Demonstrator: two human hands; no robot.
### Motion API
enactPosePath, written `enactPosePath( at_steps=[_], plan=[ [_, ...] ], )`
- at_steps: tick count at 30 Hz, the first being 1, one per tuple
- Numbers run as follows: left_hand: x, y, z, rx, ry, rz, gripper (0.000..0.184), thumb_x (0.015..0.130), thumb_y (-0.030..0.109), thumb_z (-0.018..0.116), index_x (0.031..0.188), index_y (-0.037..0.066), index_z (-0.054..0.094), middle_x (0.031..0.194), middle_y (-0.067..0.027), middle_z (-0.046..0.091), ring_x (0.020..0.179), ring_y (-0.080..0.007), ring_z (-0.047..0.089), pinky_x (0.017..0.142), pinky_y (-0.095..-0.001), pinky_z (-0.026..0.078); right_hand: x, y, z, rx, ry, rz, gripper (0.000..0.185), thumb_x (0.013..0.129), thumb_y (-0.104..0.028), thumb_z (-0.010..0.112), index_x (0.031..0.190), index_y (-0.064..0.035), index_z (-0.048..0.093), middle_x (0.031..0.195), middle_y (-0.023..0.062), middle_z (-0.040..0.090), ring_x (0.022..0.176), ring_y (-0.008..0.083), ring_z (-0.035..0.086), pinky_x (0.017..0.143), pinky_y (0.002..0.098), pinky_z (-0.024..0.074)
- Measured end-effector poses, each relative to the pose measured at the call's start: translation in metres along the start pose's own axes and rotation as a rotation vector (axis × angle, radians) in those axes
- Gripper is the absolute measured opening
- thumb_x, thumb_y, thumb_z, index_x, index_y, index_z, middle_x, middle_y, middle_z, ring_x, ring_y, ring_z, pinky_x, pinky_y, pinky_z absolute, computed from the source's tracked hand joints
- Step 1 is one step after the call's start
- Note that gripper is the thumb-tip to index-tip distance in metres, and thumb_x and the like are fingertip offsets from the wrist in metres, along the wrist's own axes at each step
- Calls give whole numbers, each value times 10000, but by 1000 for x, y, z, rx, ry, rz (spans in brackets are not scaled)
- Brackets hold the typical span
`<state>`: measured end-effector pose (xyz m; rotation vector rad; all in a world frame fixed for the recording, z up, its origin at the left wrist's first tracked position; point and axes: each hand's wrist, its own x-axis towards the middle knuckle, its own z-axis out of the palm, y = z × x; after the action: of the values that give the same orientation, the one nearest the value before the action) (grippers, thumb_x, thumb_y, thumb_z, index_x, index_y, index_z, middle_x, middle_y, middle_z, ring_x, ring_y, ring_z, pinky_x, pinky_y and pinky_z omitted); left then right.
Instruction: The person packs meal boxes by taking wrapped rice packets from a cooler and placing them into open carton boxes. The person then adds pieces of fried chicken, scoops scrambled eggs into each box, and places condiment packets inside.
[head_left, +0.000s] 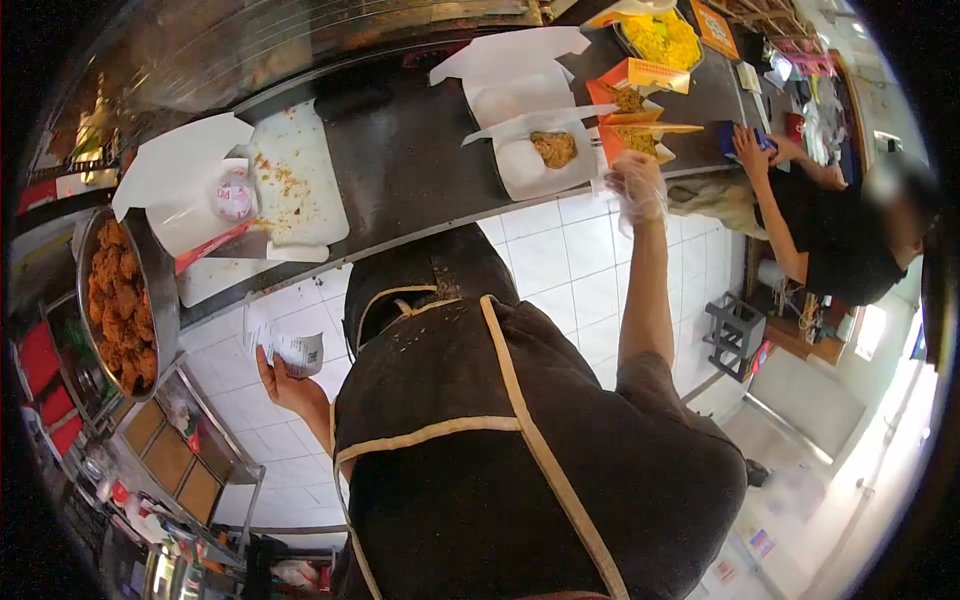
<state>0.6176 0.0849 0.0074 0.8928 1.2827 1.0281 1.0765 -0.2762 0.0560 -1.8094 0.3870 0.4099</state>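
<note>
A: Nearest the body, what did the left hand (287,388) have?

B: Its fingers were pinching a printed paper slip (298,350), held short of the surface (400,130).

A: And the right hand (637,188)?

B: Gloved in clear plastic, it was at the nearer orange carton (611,148), which stood open on the surface. I couldn't tell whether those fingers gripped it.

A: What was around?

B: An open white box (555,184) just beside, with a fried piece (553,149) inside; beyond, yellow food (663,40). Farther right, a co-worker's hand (748,150) touched a dark blue item.

A: Which step, then?

B: Arranging boxed portions, I judged. The next move called for a light, steady hold on the carton.
</note>
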Motion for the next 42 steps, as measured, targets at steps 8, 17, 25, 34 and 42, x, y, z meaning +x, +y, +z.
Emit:
enactPosePath(
  at_steps=[8, 17, 25, 34, 42],
  plan=[
    [7, 21, -20, -20, 198, 76, 374, 844, -77, 488, 1202, -10, 574, 1190, -105, 584, 1039, -166, 551, 886, -282, 442, -84, -66, 150, 117, -778, -123, 228, 799, -125, 661, 957, -80, 502, 766, 85, 587, 639, 142, 559, 552, 284, 453],
    [25, -29, -95, -184, 475, 6, 373, 828, -67, 504, 1189, -14, 581, 1183, -109, 589, 999, -165, 572, 864, -270, 451, -209, -147, 445, 25, -1265, -563, 241, 873, -129, 617, 1078, -41, 526, 990, 114, 630, 931, 233, 628, 803, 356, 512],
    [23, -96, -165, -334, 761, -291, 419, 811, -64, 476, 1219, -8, 556, 1165, -152, 574, 1000, -239, 578, 869, -345, 476, -250, -165, 634, -1201, -495, -1446, 357, 859, -281, 545, 1156, -85, 583, 1079, 101, 640, 948, 211, 614, 851, 346, 469],
    [45, -126, -190, -319, 678, -487, 440, 823, -57, 446, 1259, -29, 502, 1295, -194, 482, 1164, -308, 488, 1000, -398, 406, -160, -178, 762, -1291, -366, -1368, 391, 837, -282, 512, 1148, -45, 536, 1126, 174, 587, 1063, 286, 567, 896, 429, 456],
    [45, -141, -203, -269, 693, -564, 439, 797, -65, 480, 1230, -16, 532, 1267, -169, 514, 1134, -289, 505, 978, -401, 405, -101, -188, 788, -1239, -209, -1342, 498, 832, -298, 515, 1231, -15, 421, 1201, 223, 510, 1140, 326, 497, 936, 432, 431]
  ],
)
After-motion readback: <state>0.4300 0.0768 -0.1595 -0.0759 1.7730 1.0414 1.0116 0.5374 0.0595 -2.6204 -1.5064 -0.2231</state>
